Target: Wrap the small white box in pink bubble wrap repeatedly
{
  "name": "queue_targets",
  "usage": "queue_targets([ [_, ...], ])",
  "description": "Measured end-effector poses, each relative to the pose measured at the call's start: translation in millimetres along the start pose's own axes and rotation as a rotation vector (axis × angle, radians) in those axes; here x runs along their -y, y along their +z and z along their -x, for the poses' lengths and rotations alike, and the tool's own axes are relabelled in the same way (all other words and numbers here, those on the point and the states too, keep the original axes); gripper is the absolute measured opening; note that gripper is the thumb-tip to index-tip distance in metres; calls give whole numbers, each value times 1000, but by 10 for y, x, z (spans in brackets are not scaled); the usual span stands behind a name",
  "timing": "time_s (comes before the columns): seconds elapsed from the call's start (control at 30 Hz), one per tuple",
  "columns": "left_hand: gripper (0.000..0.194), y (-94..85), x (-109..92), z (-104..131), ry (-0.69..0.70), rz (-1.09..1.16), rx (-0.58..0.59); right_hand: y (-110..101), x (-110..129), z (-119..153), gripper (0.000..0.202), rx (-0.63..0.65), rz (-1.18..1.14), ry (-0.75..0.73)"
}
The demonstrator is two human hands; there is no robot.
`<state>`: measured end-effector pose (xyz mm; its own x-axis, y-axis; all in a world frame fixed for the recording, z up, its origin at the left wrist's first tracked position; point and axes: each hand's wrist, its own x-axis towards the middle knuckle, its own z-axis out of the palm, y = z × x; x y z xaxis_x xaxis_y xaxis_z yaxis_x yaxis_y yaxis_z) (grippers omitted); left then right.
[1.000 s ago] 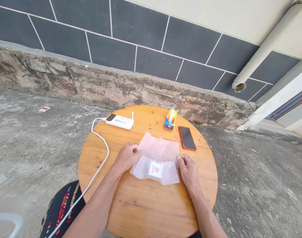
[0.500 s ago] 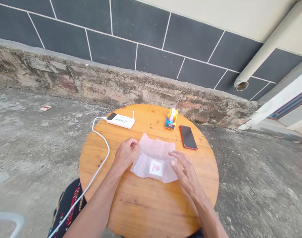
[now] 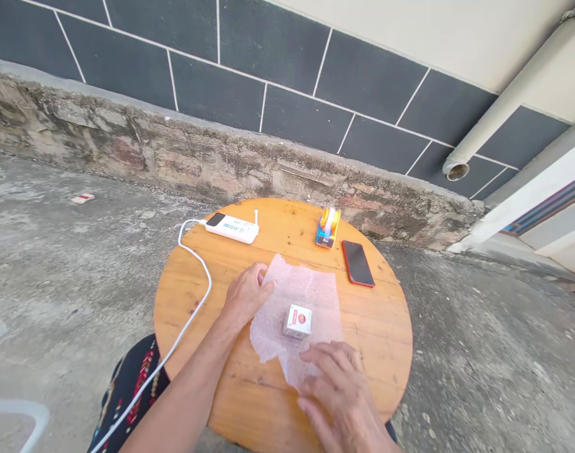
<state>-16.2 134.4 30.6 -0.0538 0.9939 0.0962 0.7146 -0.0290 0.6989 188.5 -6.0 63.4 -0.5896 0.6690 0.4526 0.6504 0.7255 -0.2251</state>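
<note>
A small white box (image 3: 299, 319) with red print stands uncovered on a sheet of pinkish bubble wrap (image 3: 318, 296), which lies spread on the round wooden table (image 3: 254, 402). At the wrap's upper left edge is my left hand (image 3: 247, 292), thumb and fingers apart, with the thumb lying over the edge. My right hand (image 3: 337, 390) is over the wrap's lower right corner, just below the box. Its fingers are loosely spread and slightly bent, and they hide part of that corner.
A white power strip (image 3: 231, 228) lies at the back left, its white cable (image 3: 205, 283) running down the table's left side. A tape dispenser (image 3: 328, 228) and a red-edged phone (image 3: 358, 263) are at the back right. A stone-based wall (image 3: 212, 151) stands behind.
The near flap of bubble wrap has been folded down towards me, uncovering the box. My right hand has moved nearer to me and left; my left thumb has opened away from the fingers.
</note>
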Motion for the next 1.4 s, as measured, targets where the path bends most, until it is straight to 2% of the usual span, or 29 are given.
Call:
queue_targets([
  [0.07,41,10,6,1,1,-38,5,133,68,167,7,-30,-7,-77],
  [0.13,42,20,11,0,6,-79,15,302,87,341,21,-120,-4,-74],
  [0.23,40,33,16,-6,10,-135,33,475,88,539,28,-185,1,-51],
  [0.3,39,37,16,-11,14,-164,42,466,89,597,25,-193,-43,-35],
  [0.37,37,36,14,-14,23,-185,49,357,79,591,15,-144,-88,23],
  [0.43,35,34,11,-15,33,-198,56,205,36,527,8,-53,-90,136],
  [0.53,36,31,6,-15,41,-211,60,63,-111,328,16,-85,-37,320],
  [0.6,36,29,1,-15,41,-218,58,86,-232,137,28,-94,-14,376],
  [0.7,36,28,-7,-15,44,-233,55,225,-360,-166,54,-16,-39,385],
  [0.8,37,28,-11,-10,49,-252,55,284,-418,-341,56,34,-118,384],
  [0.9,38,34,-10,-4,49,-262,58,144,-558,-260,48,-70,-149,483],
  [1.0,38,38,-10,-2,46,-263,56,-113,-857,46,48,-155,-119,682],
  [1.1,38,37,-21,4,47,-261,52,-348,-1176,409,53,-91,-48,840],
  [1.2,35,30,-41,17,51,-261,43,-507,-1336,626,55,-39,6,848],
  [1.3,34,28,-53,31,53,-259,31,-612,-1361,568,55,-101,85,849],
  [1.4,33,28,-60,39,56,-259,24,-658,-1439,238,53,-91,166,900],
])
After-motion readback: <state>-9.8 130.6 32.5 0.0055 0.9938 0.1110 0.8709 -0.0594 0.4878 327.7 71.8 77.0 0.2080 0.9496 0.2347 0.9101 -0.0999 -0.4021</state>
